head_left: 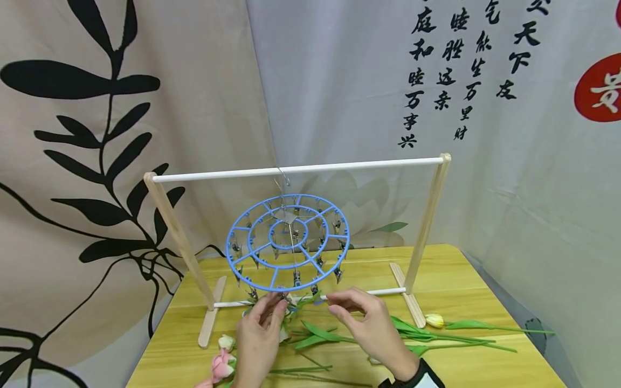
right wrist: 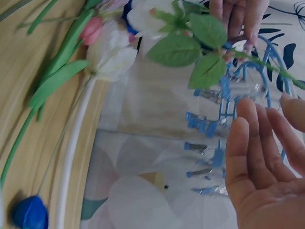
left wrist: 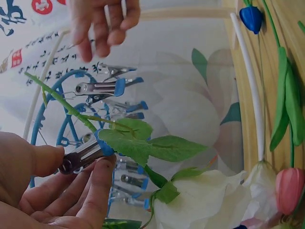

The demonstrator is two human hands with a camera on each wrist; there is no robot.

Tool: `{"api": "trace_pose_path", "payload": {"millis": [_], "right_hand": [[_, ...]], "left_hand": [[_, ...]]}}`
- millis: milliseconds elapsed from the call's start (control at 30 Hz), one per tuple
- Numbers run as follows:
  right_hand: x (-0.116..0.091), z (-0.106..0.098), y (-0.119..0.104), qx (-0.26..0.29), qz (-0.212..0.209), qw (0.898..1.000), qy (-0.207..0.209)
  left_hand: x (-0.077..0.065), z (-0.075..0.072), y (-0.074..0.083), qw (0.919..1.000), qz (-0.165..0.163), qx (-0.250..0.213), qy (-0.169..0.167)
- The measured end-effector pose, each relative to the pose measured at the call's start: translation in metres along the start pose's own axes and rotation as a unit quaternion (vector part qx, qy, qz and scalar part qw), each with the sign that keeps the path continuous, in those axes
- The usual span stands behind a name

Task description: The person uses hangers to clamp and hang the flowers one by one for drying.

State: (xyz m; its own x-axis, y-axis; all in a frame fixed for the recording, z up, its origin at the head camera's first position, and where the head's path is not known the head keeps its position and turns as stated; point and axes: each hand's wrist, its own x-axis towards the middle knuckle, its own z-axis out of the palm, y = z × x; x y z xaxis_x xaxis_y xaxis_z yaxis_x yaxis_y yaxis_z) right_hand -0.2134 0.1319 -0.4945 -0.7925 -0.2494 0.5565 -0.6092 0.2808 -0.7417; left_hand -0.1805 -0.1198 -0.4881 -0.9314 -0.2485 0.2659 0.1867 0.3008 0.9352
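Clipping the white flower [left wrist: 200,202] beneath the near rim of the rack [head_left: 286,216] seems our step; our left hand [head_left: 259,330] pinches the clip [left wrist: 85,155], our right hand [head_left: 370,319] hovers relaxed, empty. Next calls for gentle release.

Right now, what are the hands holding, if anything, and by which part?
Left hand: a silver metal clip with blue tips, pinched at its handle end, opposite the tips. Right hand: nothing held.

- Rack [head_left: 339,167] on tabletop [head_left: 456,291], curtain [head_left: 330,81] behind
- Clip hanger [head_left: 285,216] under rack's top bar
- Left hand [head_left: 259,339] before hanger, right hand [head_left: 368,326] right of left
- Tulip [head_left: 434,321] right of rack
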Motion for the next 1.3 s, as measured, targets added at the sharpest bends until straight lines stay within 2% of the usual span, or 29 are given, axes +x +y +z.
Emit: {"api": "trace_pose_path", "payload": {"millis": [100, 233, 400, 467, 567, 667, 767, 900, 1033, 1133, 1300], "right_hand": [[-0.005, -0.007, 0.006, -0.010, 0.009, 1.000, 0.000], [-0.014, -0.024, 0.019, -0.046, 0.024, 0.998, 0.026], [-0.024, -0.055, 0.042, -0.137, 0.064, 0.986, 0.074], [-0.028, -0.072, 0.050, -0.182, 0.099, 0.975, 0.080], [-0.034, -0.101, 0.066, -0.249, 0.160, 0.953, 0.064], [-0.043, -0.131, 0.089, -0.303, 0.210, 0.929, 0.030], [-0.052, -0.156, 0.111, -0.332, 0.262, 0.906, -0.008], [-0.065, -0.175, 0.130, -0.348, 0.315, 0.881, -0.064], [-0.074, -0.181, 0.142, -0.356, 0.331, 0.868, -0.098], [-0.076, -0.181, 0.148, -0.361, 0.328, 0.867, -0.102], [-0.077, -0.181, 0.152, -0.363, 0.327, 0.868, -0.090]], "left_hand": [[0.000, -0.004, 0.001, 1.0000, -0.001, -0.001, 0.005], [-0.002, -0.009, 0.000, 0.9995, 0.012, 0.009, 0.028], [-0.006, -0.016, -0.001, 0.9964, 0.042, 0.040, 0.062], [-0.009, -0.018, -0.002, 0.9951, 0.048, 0.048, 0.072], [-0.012, -0.023, -0.004, 0.9937, 0.050, 0.059, 0.081], [-0.014, -0.027, -0.008, 0.9923, 0.055, 0.071, 0.086], [-0.015, -0.031, -0.014, 0.9905, 0.065, 0.075, 0.094], [-0.016, -0.034, -0.020, 0.9864, 0.076, 0.090, 0.114], [-0.017, -0.034, -0.026, 0.9789, 0.111, 0.109, 0.132], [-0.019, -0.033, -0.030, 0.9772, 0.140, 0.111, 0.114], [-0.024, -0.028, -0.033, 0.9813, 0.164, 0.093, 0.040]]}}
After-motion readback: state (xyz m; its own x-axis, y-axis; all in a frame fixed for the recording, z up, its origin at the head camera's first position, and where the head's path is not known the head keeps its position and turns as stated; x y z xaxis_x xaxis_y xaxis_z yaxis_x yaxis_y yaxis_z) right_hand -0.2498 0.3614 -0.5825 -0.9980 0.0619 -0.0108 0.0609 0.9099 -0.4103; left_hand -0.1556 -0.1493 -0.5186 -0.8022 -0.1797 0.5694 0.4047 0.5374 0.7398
